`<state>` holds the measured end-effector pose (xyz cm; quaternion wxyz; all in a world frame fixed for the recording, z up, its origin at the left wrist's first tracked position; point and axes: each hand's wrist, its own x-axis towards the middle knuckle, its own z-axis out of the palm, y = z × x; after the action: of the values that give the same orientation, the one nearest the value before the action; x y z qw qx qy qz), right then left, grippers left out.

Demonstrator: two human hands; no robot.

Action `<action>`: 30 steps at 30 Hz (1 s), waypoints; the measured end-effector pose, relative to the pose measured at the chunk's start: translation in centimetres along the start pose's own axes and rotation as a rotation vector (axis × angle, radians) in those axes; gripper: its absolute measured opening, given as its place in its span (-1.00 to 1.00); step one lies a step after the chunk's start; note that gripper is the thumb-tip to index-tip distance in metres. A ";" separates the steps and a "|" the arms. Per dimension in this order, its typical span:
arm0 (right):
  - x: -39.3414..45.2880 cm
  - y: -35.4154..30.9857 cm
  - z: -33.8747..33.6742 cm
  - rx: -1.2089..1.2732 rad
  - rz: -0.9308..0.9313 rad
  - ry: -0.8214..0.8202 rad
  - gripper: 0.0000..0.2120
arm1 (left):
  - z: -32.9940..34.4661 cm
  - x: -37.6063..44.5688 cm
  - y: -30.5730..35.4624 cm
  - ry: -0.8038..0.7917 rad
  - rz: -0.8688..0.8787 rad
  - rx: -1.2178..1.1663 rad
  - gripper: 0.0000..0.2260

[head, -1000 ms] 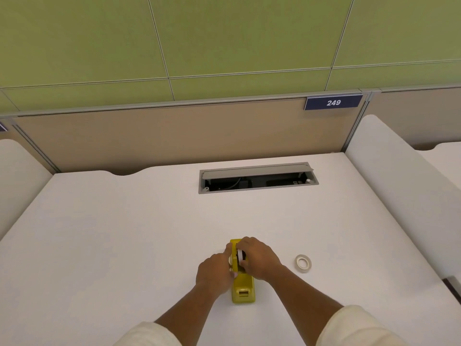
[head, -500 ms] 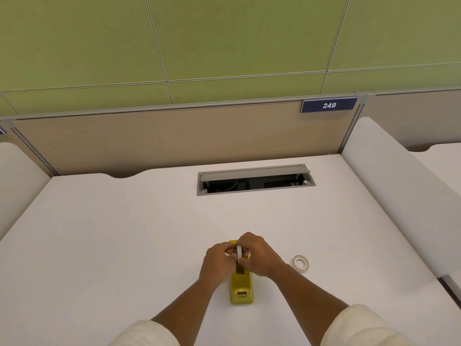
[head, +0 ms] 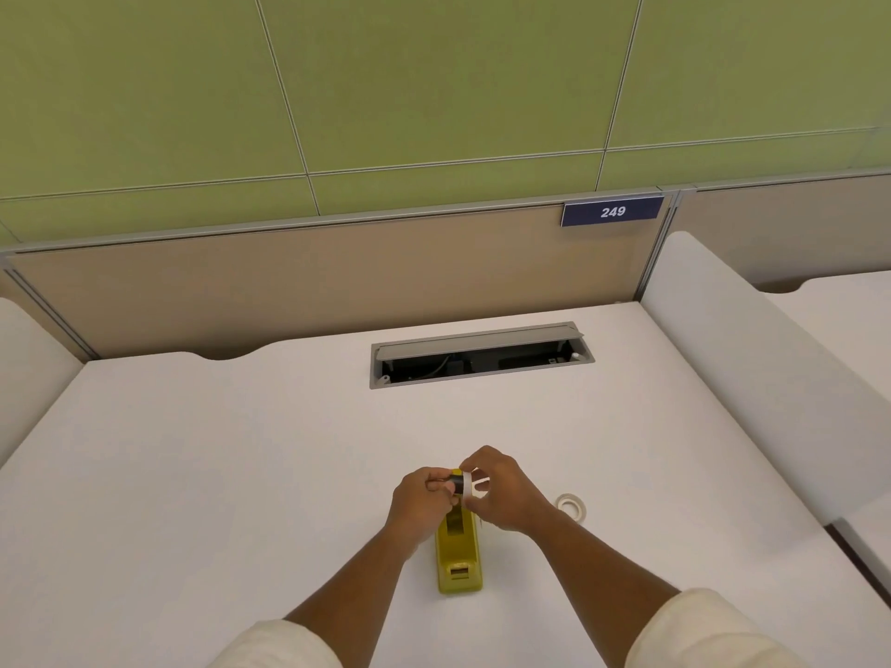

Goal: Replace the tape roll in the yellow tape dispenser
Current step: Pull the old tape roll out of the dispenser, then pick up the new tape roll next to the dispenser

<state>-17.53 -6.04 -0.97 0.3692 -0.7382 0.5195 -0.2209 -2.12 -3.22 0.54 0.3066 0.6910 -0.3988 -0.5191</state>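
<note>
The yellow tape dispenser [head: 458,556] lies on the white desk [head: 241,474], its cutter end toward me. Just above its far end, both hands meet. My left hand [head: 422,499] pinches a black spool hub [head: 455,482]. My right hand [head: 501,491] grips a thin white tape ring [head: 466,484] that sits around or against that hub. The dispenser's roll cradle looks bare, partly hidden by my hands. A second white tape roll [head: 571,503] lies flat on the desk to the right of my right hand.
An open grey cable hatch [head: 482,354] is set into the desk further back. A beige partition [head: 337,282] with a blue "249" sign [head: 612,212] closes the far side. White side panels [head: 747,359] rise at left and right.
My hands have lifted the hub and white ring out of the dispenser and now hold them above its far end. The roll on the desk has stayed put.
</note>
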 end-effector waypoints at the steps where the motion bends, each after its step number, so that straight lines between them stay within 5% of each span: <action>1: -0.1 0.1 0.0 0.001 0.007 0.000 -0.62 | 0.1 0.0 0.1 -0.002 -0.001 -0.007 -0.80; 18: -1.0 3.0 -1.1 0.004 0.066 0.076 -0.60 | 2.1 0.5 0.5 -0.031 0.001 0.050 -0.79; 30: -1.8 5.5 -2.8 0.022 0.186 0.198 -0.59 | 5.8 2.2 2.5 0.068 0.221 0.558 -0.77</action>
<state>-23.52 -6.29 -3.34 0.3429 -0.6575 0.6172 -0.2631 -7.95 -6.40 -0.02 0.1725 0.7180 -0.5884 -0.3295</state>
